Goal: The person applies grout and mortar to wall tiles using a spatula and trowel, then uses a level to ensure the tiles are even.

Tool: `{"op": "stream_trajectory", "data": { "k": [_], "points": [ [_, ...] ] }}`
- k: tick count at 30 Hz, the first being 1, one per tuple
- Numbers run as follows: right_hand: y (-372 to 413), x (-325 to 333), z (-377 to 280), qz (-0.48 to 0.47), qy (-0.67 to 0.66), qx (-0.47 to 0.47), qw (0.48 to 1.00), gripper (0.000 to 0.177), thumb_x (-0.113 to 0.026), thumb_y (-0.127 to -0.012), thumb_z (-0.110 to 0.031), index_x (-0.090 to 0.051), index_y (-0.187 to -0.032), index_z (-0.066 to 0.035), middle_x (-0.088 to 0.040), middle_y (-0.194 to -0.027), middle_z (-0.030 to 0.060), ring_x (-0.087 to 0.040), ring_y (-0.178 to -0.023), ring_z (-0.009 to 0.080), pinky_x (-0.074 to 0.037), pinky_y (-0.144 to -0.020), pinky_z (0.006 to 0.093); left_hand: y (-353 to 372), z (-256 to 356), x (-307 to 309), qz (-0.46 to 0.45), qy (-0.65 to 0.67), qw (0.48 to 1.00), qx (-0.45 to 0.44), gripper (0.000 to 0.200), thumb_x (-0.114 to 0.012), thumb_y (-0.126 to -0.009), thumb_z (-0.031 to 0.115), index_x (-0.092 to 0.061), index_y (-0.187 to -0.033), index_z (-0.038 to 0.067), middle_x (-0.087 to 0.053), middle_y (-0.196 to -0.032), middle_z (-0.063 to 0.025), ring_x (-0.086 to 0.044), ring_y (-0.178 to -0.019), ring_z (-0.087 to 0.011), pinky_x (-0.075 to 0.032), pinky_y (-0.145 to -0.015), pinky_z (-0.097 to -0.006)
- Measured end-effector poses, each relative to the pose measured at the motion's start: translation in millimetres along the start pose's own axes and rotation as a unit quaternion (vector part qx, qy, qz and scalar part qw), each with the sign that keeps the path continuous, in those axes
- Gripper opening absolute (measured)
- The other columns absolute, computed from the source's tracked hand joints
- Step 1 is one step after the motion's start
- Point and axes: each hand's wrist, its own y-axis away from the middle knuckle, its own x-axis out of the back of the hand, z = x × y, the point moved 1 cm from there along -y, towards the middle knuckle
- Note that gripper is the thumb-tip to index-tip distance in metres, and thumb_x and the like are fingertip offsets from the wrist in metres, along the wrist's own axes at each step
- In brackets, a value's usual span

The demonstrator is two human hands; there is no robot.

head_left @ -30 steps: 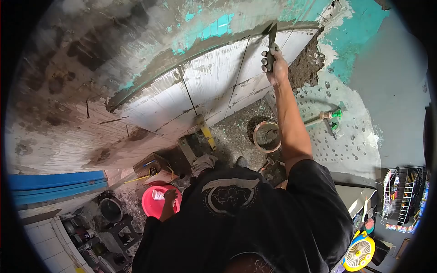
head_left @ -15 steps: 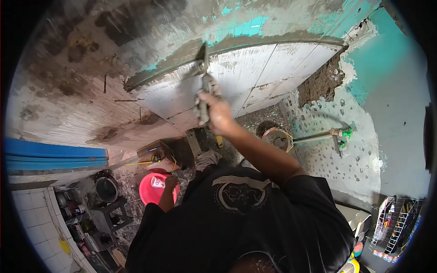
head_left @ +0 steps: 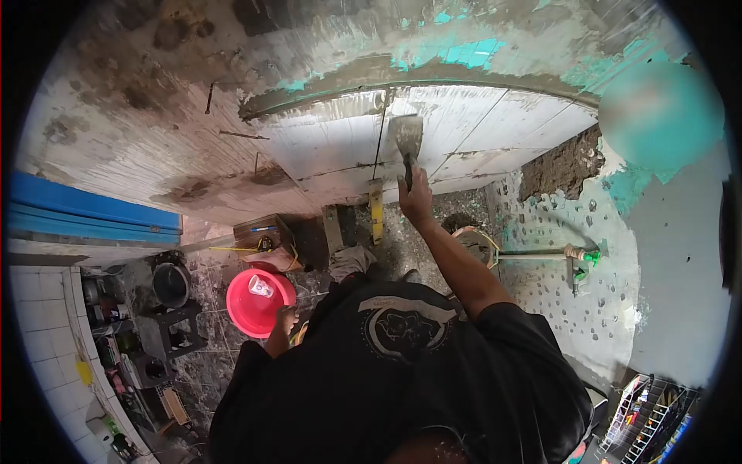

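My right hand (head_left: 417,196) is wrapped round the dark handle of a putty knife (head_left: 407,138). The knife's broad, smeared blade points up against the face of the white wall tiles (head_left: 440,116), just right of a dark vertical joint. Wet-looking grey streaks mark the tiles below a band of grey mortar (head_left: 340,87). Low on the left, my left hand (head_left: 286,319) is curled beside the rim of a pink basin (head_left: 241,315). Its fingers are partly hidden, and I cannot make out what it holds, if anything. A white cup (head_left: 260,287) lies in the basin.
Against the tiles' lower edge stands a yellow spirit level (head_left: 376,213). A box with a tape measure (head_left: 265,244) sits left of it. A bucket (head_left: 474,246) and a pipe with a green tap (head_left: 591,257) are at the right. Nails (head_left: 209,99) stick out of the upper-left wall.
My right hand has moved down and right with the putty knife, from the tiles' top edge onto their face. The view has shifted slightly, and more of the yellow level shows.
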Motion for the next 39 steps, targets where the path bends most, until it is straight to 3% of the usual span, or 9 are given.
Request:
{"op": "stream_trajectory", "data": {
  "k": [9,15,18,23,26,32,33,36,39],
  "points": [
    [-38,5,-24,0.046,-0.02,0.045,0.998,0.043,-0.056,-0.08,-0.012,-0.041,-0.119,-0.001,-0.049,-0.096,0.0192,-0.053,-0.08,0.0374,-0.044,-0.065,0.0426,-79,2,39,-0.084,-0.053,0.987,-0.129,0.016,-0.057,-0.08,0.023,-0.061,-0.082,0.008,-0.053,-0.059,-0.0019,-0.048,-0.047,-0.0124,-0.036,-0.041,-0.026],
    [-28,-2,-12,0.047,-0.04,0.052,0.997,0.046,-0.057,-0.079,-0.01,-0.04,-0.12,-0.002,-0.049,-0.097,0.0193,-0.052,-0.083,0.038,-0.044,-0.065,0.0429,-8,45,5,-0.002,-0.046,0.985,-0.166,0.009,-0.056,-0.081,0.022,-0.054,-0.085,0.014,-0.05,-0.061,0.0021,-0.044,-0.045,-0.0079,-0.025,-0.035,-0.0196],
    [-50,9,-26,0.042,-0.045,0.039,0.997,0.046,-0.057,-0.078,-0.009,-0.04,-0.12,-0.002,-0.049,-0.098,0.0194,-0.052,-0.084,0.0383,-0.044,-0.066,0.0432,-2,44,1,0.01,-0.021,0.986,-0.164,0.016,-0.06,-0.078,0.02,-0.06,-0.08,0.003,-0.055,-0.062,-0.0046,-0.049,-0.048,-0.0131,-0.039,-0.043,-0.0258],
    [-34,4,-15,0.052,-0.02,0.039,0.998,0.041,-0.054,-0.083,-0.013,-0.042,-0.12,-0.002,-0.049,-0.098,0.0204,-0.052,-0.087,0.0391,-0.044,-0.07,0.0424,6,39,-3,0.021,-0.029,0.989,-0.141,0.013,-0.058,-0.079,0.018,-0.059,-0.079,0.005,-0.053,-0.059,-0.0035,-0.048,-0.045,-0.0128,-0.036,-0.04,-0.025],
    [5,6,-1,-0.099,0.029,-0.065,0.993,0.043,-0.051,-0.084,-0.012,-0.038,-0.124,-0.001,-0.049,-0.107,0.0205,-0.053,-0.093,0.0382,-0.044,-0.077,0.0415,10,33,-4,0.02,-0.021,0.988,-0.152,0.012,-0.057,-0.08,0.02,-0.058,-0.081,0.008,-0.052,-0.059,-0.0031,-0.046,-0.044,-0.0133,-0.032,-0.038,-0.0249],
    [-21,15,-61,0.053,-0.14,-0.021,0.989,0.051,-0.047,-0.084,-0.011,-0.03,-0.129,0.004,-0.047,-0.119,0.0228,-0.05,-0.106,0.0348,-0.038,-0.091,0.0357,-38,-4,4,-0.002,0.009,0.996,-0.085,0.012,-0.056,-0.08,0.023,-0.056,-0.081,0.011,-0.05,-0.058,-0.0037,-0.045,-0.043,-0.015,-0.029,-0.036,-0.0267],
    [-37,18,-76,0.066,-0.165,0.007,0.984,0.051,-0.051,-0.083,-0.017,-0.033,-0.124,0.008,-0.047,-0.113,0.0288,-0.048,-0.102,0.0433,-0.04,-0.085,0.0453,-18,6,-2,0.01,-0.004,0.995,-0.094,0.012,-0.056,-0.079,0.022,-0.055,-0.08,0.011,-0.049,-0.056,-0.003,-0.044,-0.042,-0.0143,-0.029,-0.036,-0.0268],
    [-35,-5,-71,-0.063,-0.126,-0.08,0.987,0.05,-0.051,-0.083,-0.016,-0.033,-0.126,0.002,-0.049,-0.11,0.0278,-0.049,-0.099,0.043,-0.04,-0.083,0.0453,-24,10,-4,-0.065,0.089,0.99,-0.087,0.013,-0.054,-0.08,0.021,-0.054,-0.085,0.009,-0.049,-0.058,-0.0042,-0.044,-0.042,-0.0152,-0.032,-0.036,-0.0273],
    [12,-20,-40,-0.134,-0.049,-0.002,0.99,0.049,-0.05,-0.082,-0.014,-0.035,-0.128,-0.006,-0.053,-0.104,0.022,-0.053,-0.09,0.0385,-0.044,-0.073,0.0424,-27,13,-12,-0.066,0.136,0.984,-0.097,0.012,-0.049,-0.082,0.019,-0.054,-0.087,0.009,-0.051,-0.061,-0.0053,-0.047,-0.045,-0.0166,-0.035,-0.039,-0.0281]
  ]
}}
